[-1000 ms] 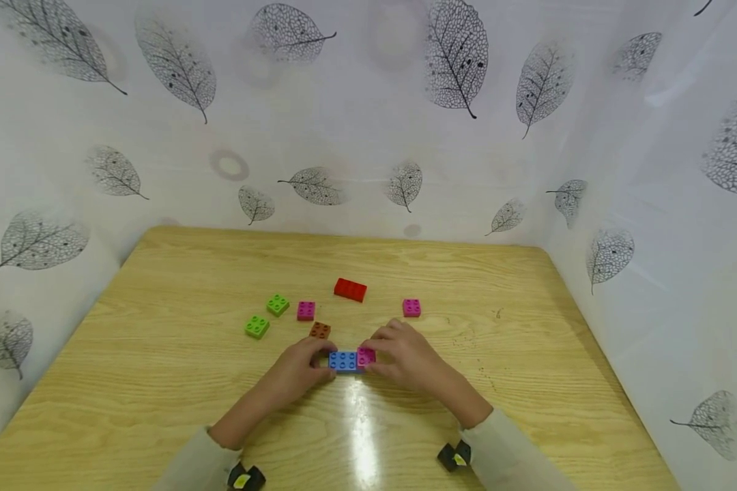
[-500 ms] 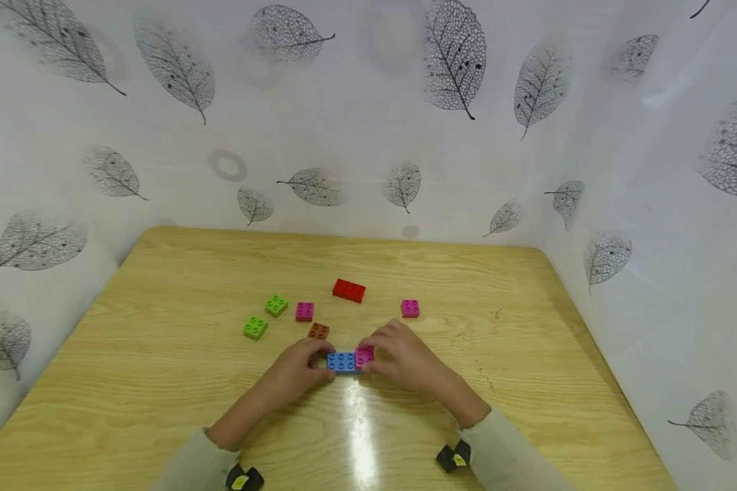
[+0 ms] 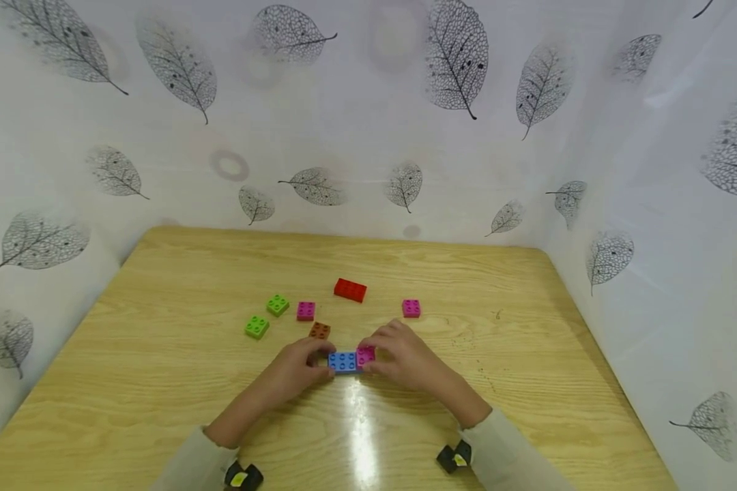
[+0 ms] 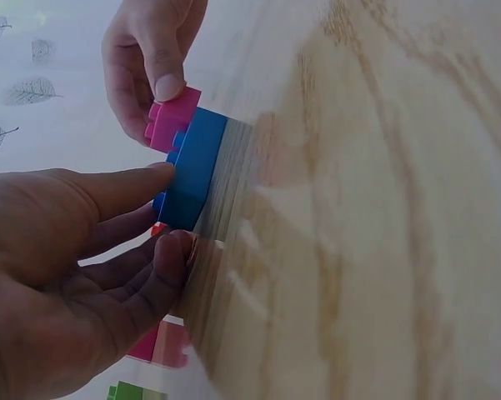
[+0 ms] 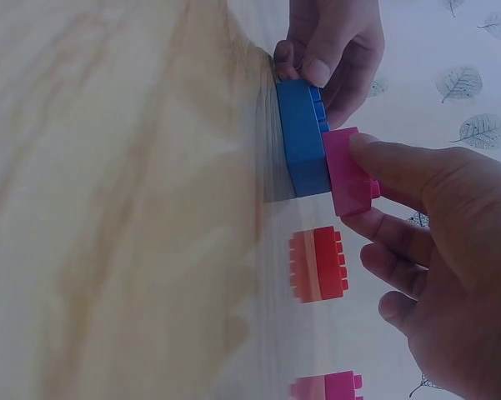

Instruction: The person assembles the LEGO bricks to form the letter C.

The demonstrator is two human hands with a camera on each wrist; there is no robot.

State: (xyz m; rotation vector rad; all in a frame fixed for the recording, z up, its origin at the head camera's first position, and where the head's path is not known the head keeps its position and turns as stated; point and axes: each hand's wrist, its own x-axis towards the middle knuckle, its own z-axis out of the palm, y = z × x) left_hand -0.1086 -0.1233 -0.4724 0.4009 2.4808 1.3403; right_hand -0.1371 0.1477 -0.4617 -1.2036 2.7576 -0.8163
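Observation:
A long blue toy brick [image 3: 342,362] lies studs up on the table. My left hand [image 3: 296,370] holds its left end between thumb and fingers. On the blue brick's right end sits a small pink brick [image 5: 348,172], which my right hand [image 3: 410,356] pinches. The right wrist view has the pink brick reaching a little past the blue one's end; whether it is pressed fully down I cannot tell. Just behind the left fingers is a brown brick [image 3: 320,331], partly covered by that hand.
Farther back lie a red brick [image 3: 350,290], two green bricks [image 3: 257,326] and two loose pink bricks, one left [image 3: 306,311] and one right [image 3: 411,308]. Leaf-patterned curtain [image 3: 356,136] surrounds the wooden table [image 3: 178,327] at the back and sides.

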